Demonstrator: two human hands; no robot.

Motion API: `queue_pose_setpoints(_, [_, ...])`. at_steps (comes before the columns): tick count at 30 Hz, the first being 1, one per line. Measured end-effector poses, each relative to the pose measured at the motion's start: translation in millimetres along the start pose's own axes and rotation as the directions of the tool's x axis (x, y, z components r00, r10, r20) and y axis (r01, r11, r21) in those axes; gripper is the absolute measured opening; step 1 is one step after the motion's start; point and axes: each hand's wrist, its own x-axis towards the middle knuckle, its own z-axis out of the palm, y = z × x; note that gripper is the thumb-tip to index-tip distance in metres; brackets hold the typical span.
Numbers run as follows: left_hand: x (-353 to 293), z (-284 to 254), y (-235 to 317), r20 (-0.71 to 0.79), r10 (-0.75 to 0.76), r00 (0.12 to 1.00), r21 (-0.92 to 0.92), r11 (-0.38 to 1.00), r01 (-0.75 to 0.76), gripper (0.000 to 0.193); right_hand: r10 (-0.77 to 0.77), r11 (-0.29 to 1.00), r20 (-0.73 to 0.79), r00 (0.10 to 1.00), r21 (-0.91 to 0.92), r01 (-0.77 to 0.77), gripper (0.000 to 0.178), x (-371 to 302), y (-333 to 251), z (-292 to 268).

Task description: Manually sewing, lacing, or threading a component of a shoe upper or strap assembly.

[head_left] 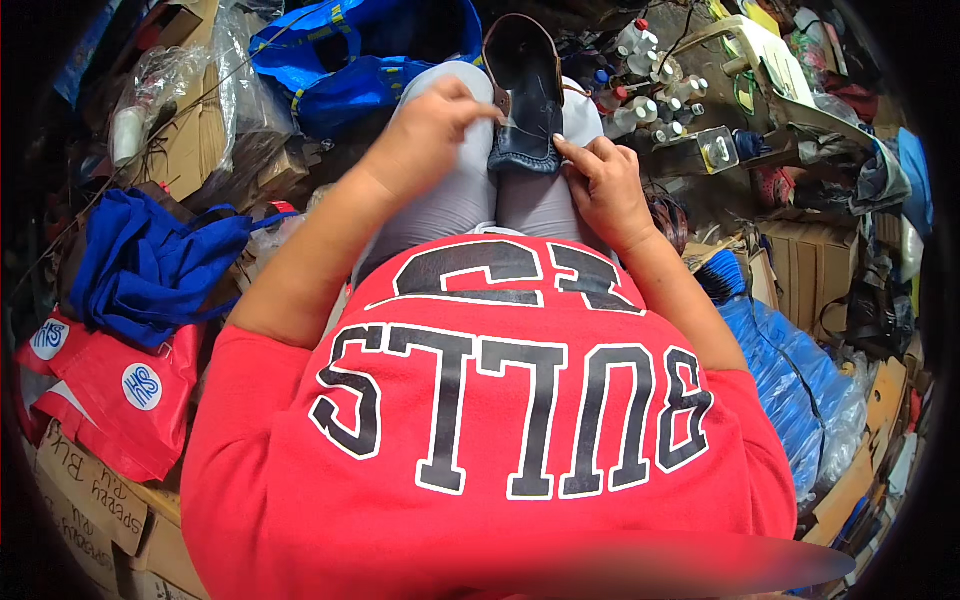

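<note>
A dark slip-on shoe (527, 105) with a brown edge lies across my grey-trousered knees, its opening facing up and its stitched end towards me. On its left, my left hand (432, 130) is raised with the fingers pinched together, slightly blurred. A thin pale thread (528, 128) appears to run from those fingertips across the shoe. My right hand (607, 185) is closed at the shoe's right edge, thumb and forefinger pressed by the stitched end. Whether a needle is in either hand is too small to tell.
A blue bag (345, 60) lies beyond my knees. Several small bottles (650, 95) stand at the far right beside a pale plastic chair (775, 65). At left are a dark blue cloth bag (150, 260) and a red bag (130, 400); blue plastic wrapping (775, 370) lies at right.
</note>
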Motion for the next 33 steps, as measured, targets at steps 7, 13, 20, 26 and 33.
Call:
queue_pose_setpoints(7, [9, 33, -10, -0.156, 0.236, 0.959, 0.213, 0.956, -0.201, 0.021, 0.194, 0.817, 0.264, 0.945, 0.489, -0.304, 0.034, 16, 27, -11])
queue_pose_setpoints(13, [16, 40, -13, -0.047, 0.127, 0.991, 0.061, 0.99, -0.124, 0.02, 0.075, 0.771, 0.379, 0.922, 0.564, -0.295, 0.044, 39, 56, -9])
queue_pose_setpoints(20, [16, 41, -11, 0.031, 0.023, 0.999, 0.118, 0.993, -0.027, 0.014, 0.075, 0.735, 0.47, 0.879, 0.57, -0.367, 0.043, 46, 63, -7])
queue_pose_setpoints(26, [22, 47, -9, 0.0, 0.058, 0.998, 0.096, 0.994, -0.058, 0.012, 0.065, 0.693, 0.501, 0.863, 0.6, -0.4, 0.045, 46, 66, -9])
queue_pose_setpoints(33, [42, 42, -15, 0.202, 0.125, 0.971, -0.002, 0.992, -0.127, 0.012, 0.108, 0.733, 0.508, 0.855, 0.54, -0.414, 0.038, 46, 55, -14])
